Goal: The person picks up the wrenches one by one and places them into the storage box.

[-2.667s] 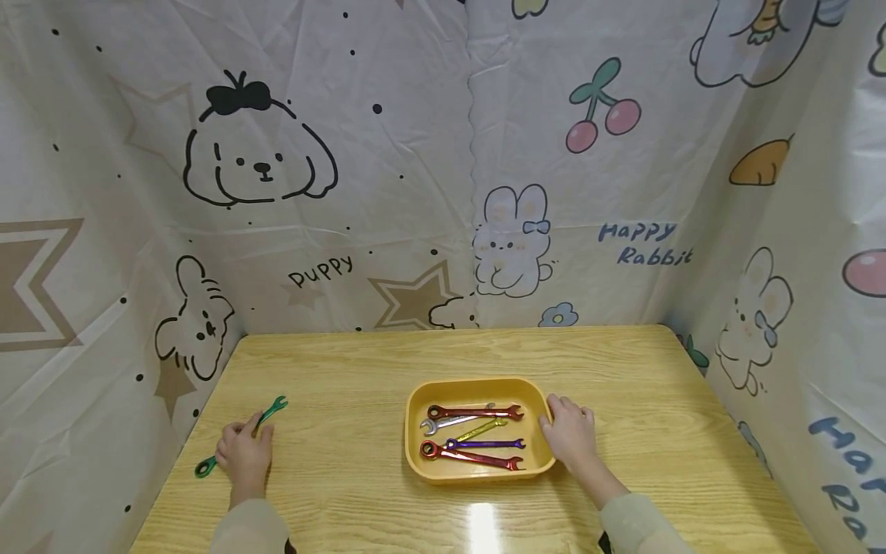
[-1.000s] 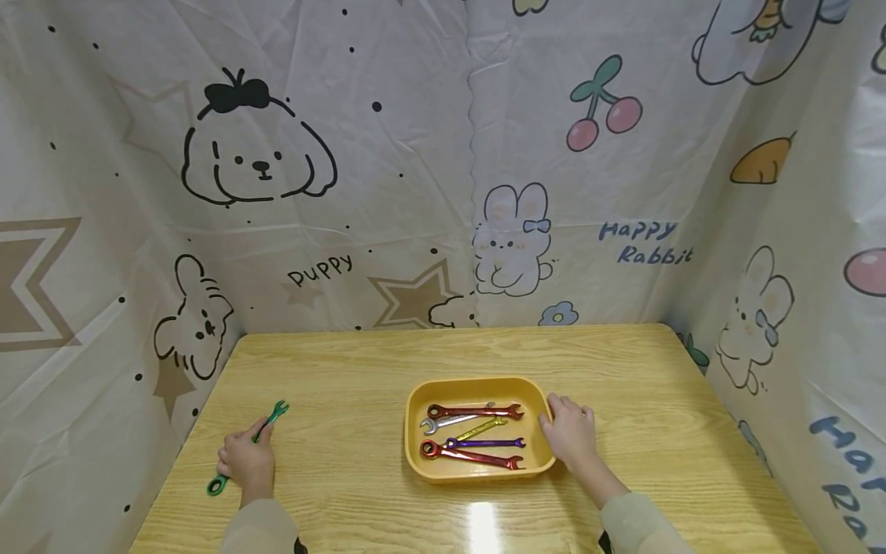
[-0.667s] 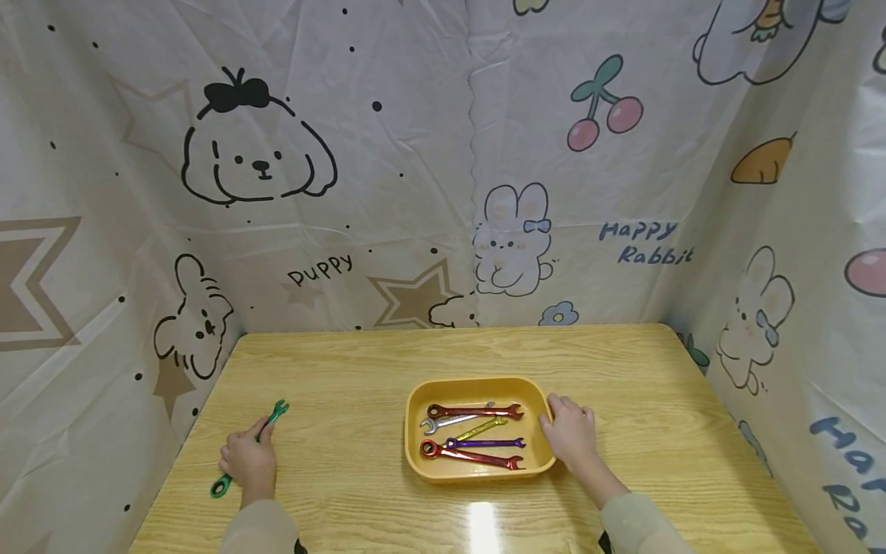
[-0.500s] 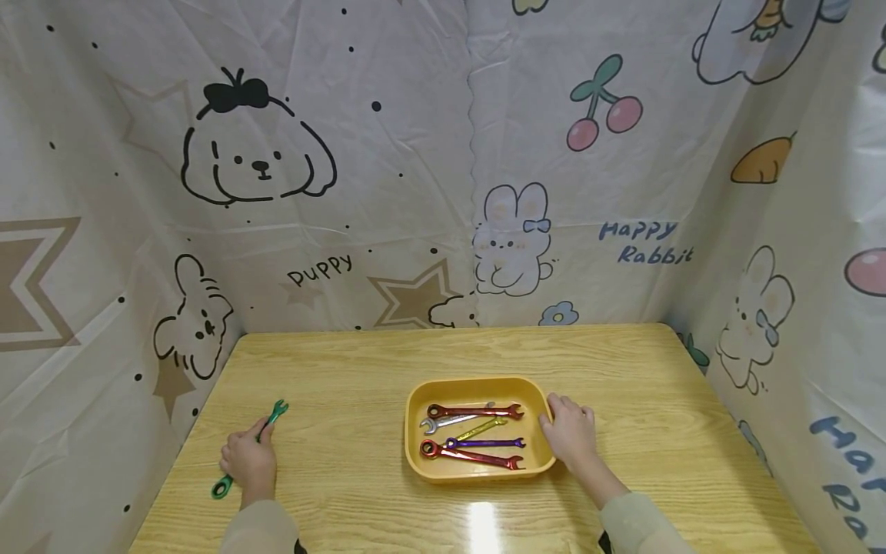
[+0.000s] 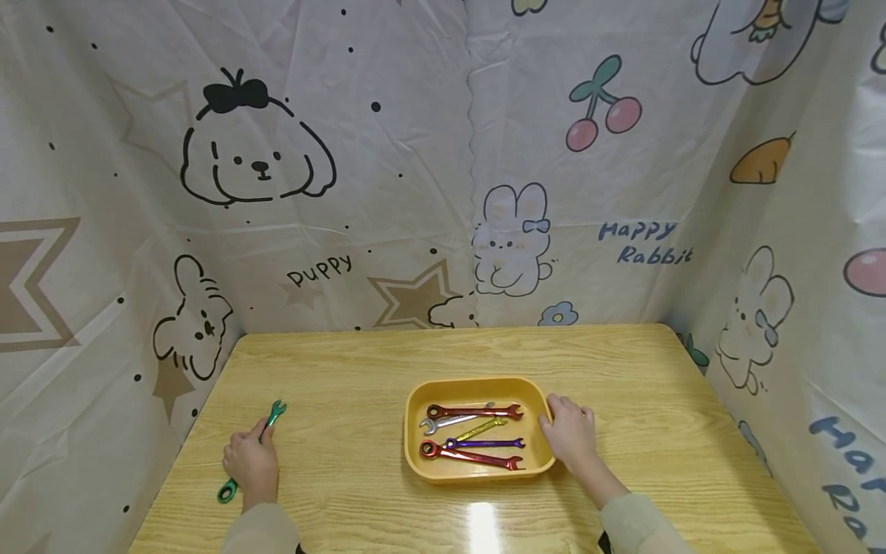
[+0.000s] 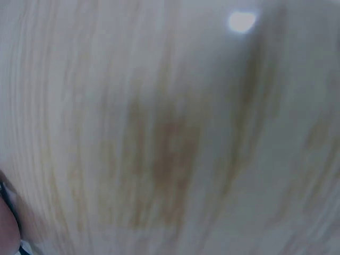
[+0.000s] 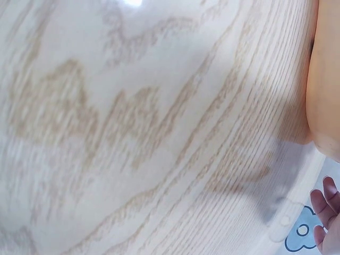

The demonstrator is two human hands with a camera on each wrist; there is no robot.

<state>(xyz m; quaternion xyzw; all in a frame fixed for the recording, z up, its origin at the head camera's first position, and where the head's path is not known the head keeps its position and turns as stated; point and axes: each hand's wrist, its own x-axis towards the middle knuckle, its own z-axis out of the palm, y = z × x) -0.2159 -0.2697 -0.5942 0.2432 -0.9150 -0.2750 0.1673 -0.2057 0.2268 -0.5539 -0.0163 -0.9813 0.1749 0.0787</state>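
In the head view my left hand [image 5: 251, 462] grips the middle of a green ratchet combination wrench [image 5: 227, 491] at the left of the table. The wrench's open jaw shows beyond the fingers and its ring end on the near side; the hand covers the shank. My right hand [image 5: 571, 431] rests against the right rim of a yellow tray [image 5: 477, 475], its fingers loosely extended. The right wrist view shows those fingertips [image 7: 319, 204] below the tray's side [image 7: 325, 79]. Inside the tray lie two red wrenches [image 5: 477, 412], a silver one, a yellow one and a purple one [image 5: 487, 443].
The wood-grain table [image 5: 346, 431] carries the tray right of its middle. A printed cloth [image 5: 415, 154] stands as a wall at the back and on both sides. In the left wrist view only blurred tabletop [image 6: 170, 159] and a sliver of skin show.
My left hand has drawn the green wrench a little to the right and nearer, and the wrench points more away from me. The right hand and the tray have stayed in place.
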